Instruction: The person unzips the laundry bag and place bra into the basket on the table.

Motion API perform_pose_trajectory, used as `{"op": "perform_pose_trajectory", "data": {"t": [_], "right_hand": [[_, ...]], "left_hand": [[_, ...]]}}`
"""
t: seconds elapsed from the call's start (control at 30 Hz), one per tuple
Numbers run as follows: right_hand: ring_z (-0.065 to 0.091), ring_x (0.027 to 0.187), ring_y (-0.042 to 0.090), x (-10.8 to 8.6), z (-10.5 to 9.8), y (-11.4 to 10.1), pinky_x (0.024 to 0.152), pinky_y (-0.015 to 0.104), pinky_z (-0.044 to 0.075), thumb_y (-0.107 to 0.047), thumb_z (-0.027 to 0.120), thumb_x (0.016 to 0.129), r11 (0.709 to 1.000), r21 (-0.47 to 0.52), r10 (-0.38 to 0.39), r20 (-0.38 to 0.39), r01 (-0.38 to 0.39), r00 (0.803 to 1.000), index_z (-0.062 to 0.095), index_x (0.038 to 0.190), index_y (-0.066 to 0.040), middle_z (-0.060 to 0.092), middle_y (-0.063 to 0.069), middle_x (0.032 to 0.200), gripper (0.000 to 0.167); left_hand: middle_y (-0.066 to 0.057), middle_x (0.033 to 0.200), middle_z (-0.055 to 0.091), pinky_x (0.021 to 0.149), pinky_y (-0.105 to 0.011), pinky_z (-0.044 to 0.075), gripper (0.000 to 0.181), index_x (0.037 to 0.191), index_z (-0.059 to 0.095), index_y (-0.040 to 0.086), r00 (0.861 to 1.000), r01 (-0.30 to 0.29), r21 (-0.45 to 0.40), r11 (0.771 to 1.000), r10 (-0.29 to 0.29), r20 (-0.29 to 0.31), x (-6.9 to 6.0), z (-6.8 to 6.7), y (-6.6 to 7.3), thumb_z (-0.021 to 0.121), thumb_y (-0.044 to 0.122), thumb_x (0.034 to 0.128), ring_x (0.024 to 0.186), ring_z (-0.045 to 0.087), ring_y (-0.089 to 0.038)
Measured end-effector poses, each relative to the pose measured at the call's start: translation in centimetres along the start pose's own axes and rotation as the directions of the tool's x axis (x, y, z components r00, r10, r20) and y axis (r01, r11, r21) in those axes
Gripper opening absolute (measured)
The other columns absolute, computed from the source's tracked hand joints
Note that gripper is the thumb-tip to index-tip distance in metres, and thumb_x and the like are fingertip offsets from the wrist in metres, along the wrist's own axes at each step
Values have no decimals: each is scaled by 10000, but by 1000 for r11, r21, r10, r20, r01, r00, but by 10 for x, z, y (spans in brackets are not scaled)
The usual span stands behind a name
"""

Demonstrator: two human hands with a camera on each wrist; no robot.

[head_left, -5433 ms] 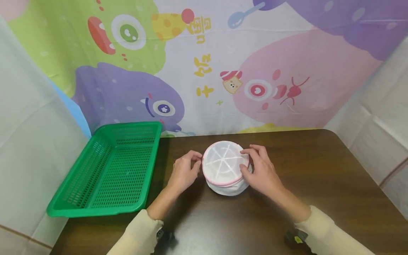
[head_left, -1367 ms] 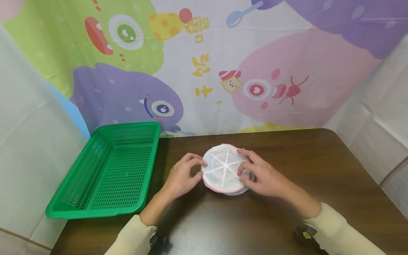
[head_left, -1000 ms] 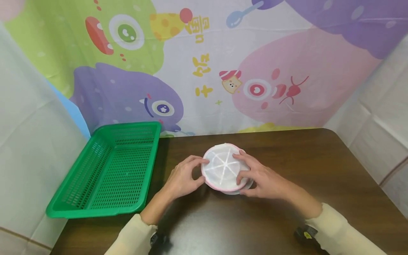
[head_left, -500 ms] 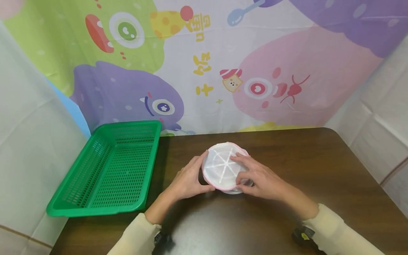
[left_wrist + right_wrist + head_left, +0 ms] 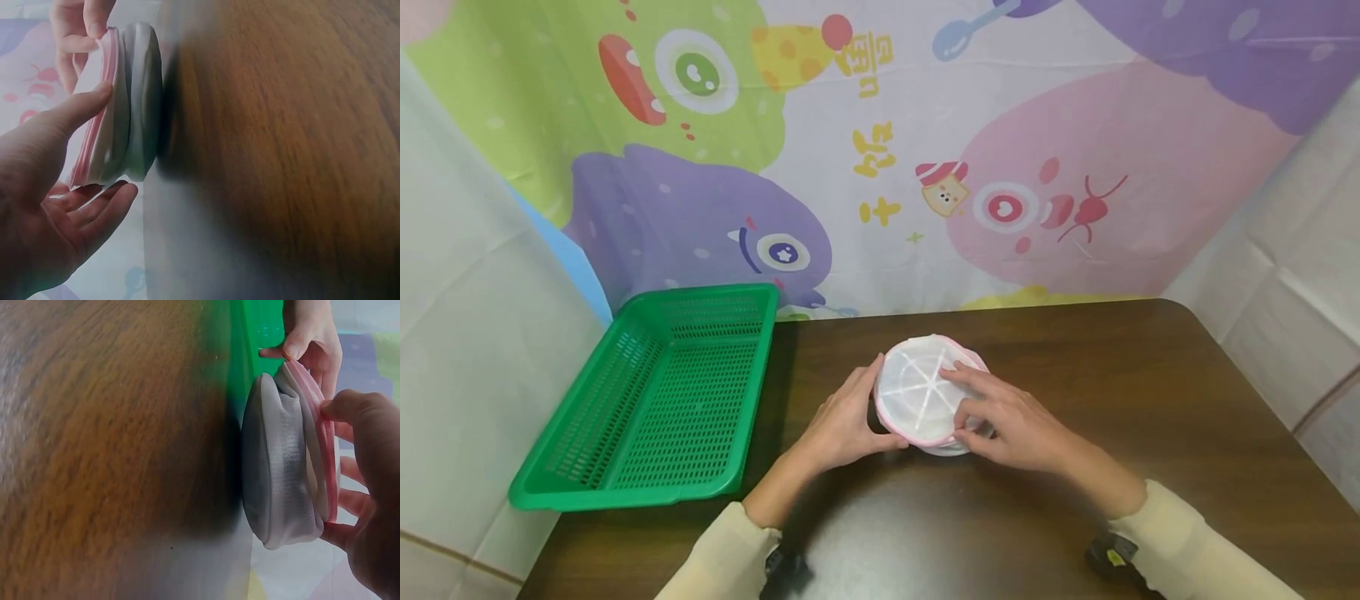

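A round white mesh laundry bag (image 5: 917, 392) with a pink zip round its top edge stands on the brown table. Its lid has a six-spoke pattern of white bands. My left hand (image 5: 844, 425) grips the left side, thumb on the front of the pink rim and fingers round the back. With thumb and curled index finger, my right hand (image 5: 1018, 425) pinches the front right of the rim; its other fingertips lie over the lid. In the right wrist view a gap shows between the zip edge (image 5: 325, 444) and the sagging mesh side (image 5: 287, 462).
A green perforated plastic basket (image 5: 748, 417) stands on the table to the left of the hands. Behind the table (image 5: 1150, 400) hangs a cartoon-printed curtain (image 5: 880, 275). White fabric walls close in both sides.
The bag sits lower and more squashed than at first. My left hand has gone from its left edge to a wider hold on the rim; my right fingers have moved further over the lid.
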State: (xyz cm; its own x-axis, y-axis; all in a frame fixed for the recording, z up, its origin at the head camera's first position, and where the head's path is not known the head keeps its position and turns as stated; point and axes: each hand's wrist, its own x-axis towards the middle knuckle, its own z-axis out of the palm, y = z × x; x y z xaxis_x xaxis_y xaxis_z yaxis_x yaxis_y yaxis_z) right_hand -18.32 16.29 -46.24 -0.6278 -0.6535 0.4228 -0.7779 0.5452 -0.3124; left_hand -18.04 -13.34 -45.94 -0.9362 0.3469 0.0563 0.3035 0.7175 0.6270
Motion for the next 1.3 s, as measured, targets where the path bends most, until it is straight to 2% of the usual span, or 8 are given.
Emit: {"op": "perform_pose_trajectory", "data": {"t": [0.4, 0.57, 0.67, 0.8, 0.9, 1.07, 1.17, 1.3], "right_hand": [[762, 1269, 302, 2, -1, -2, 818, 312, 613, -121, 880, 945, 994, 87, 70, -77, -63, 995, 724, 907, -219, 704, 121, 1580, 189], [770, 1136, 235, 5, -5, -4, 788, 287, 614, -96, 849, 976, 986, 139, 110, -116, -93, 987, 708, 920, -219, 720, 106, 1539, 196], [749, 989, 150, 8, -8, -7, 772, 276, 614, -74, 807, 1006, 978, 180, 135, -157, -106, 978, 680, 936, -201, 738, 99, 1497, 192], [725, 902, 111, 12, -11, -8, 771, 278, 614, -46, 770, 1024, 976, 192, 143, -217, -101, 966, 641, 966, -160, 770, 116, 1436, 182], [771, 965, 173, 14, -13, -8, 788, 291, 613, -43, 760, 1033, 977, 181, 151, -242, -108, 958, 623, 992, -139, 786, 125, 1405, 172], [799, 1248, 340, 20, -18, -10, 842, 316, 607, -56, 726, 1061, 961, 221, 218, -243, -165, 945, 609, 1034, -128, 810, 131, 1389, 140], [801, 1259, 363, 23, -22, -10, 831, 283, 589, -64, 699, 1081, 949, 246, 258, -249, -197, 934, 605, 1041, -125, 823, 130, 1379, 119], [810, 1240, 378, 27, -28, -9, 898, 146, 555, -45, 676, 1094, 945, 258, 273, -287, -200, 918, 613, 1055, -94, 840, 135, 1337, 89]], "left_hand": [[-268, 1733, 482, 1240, -679, 508, 1265, 1764, 268, -11, 999, -22, -19, 1000, 22, -25, -1, 0, -3, 1024, 357, 819, 1560, 566, -458], [-284, 1791, 399, 1306, -659, 446, 1232, 1761, 222, -57, 1000, -31, -84, 996, 31, 0, 1, 0, -8, 963, 352, 867, 1629, 489, -454], [-255, 1765, 446, 1300, -637, 469, 1136, 1767, 241, -26, 999, -37, -115, 993, 40, 17, 1, -2, -9, 889, 323, 902, 1583, 534, -425], [-189, 1513, 636, 1177, -551, 574, 815, 1636, 485, 37, 996, -86, -114, 990, 86, 2, 0, -5, -9, 801, 191, 901, 1359, 669, -335], [-159, 1398, 680, 1146, -540, 591, 599, 1503, 597, 51, 994, -112, -121, 986, 110, -23, 0, -5, -9, 734, 127, 925, 1289, 714, -319], [-177, 1427, 704, 1173, -581, 578, 455, 1480, 651, 44, 992, -115, -153, 982, 106, -70, 0, -5, -7, 652, 109, 1030, 1309, 734, -342], [-191, 1433, 711, 1145, -585, 588, 449, 1487, 655, 20, 991, -111, -143, 983, 99, -88, 1, -4, -4, 693, 129, 1053, 1281, 754, -341], [-205, 1450, 711, 1131, -593, 591, 547, 1516, 633, -31, 989, -120, -115, 986, 108, -104, 2, -4, -2, 777, 108, 1008, 1243, 786, -347]]}}
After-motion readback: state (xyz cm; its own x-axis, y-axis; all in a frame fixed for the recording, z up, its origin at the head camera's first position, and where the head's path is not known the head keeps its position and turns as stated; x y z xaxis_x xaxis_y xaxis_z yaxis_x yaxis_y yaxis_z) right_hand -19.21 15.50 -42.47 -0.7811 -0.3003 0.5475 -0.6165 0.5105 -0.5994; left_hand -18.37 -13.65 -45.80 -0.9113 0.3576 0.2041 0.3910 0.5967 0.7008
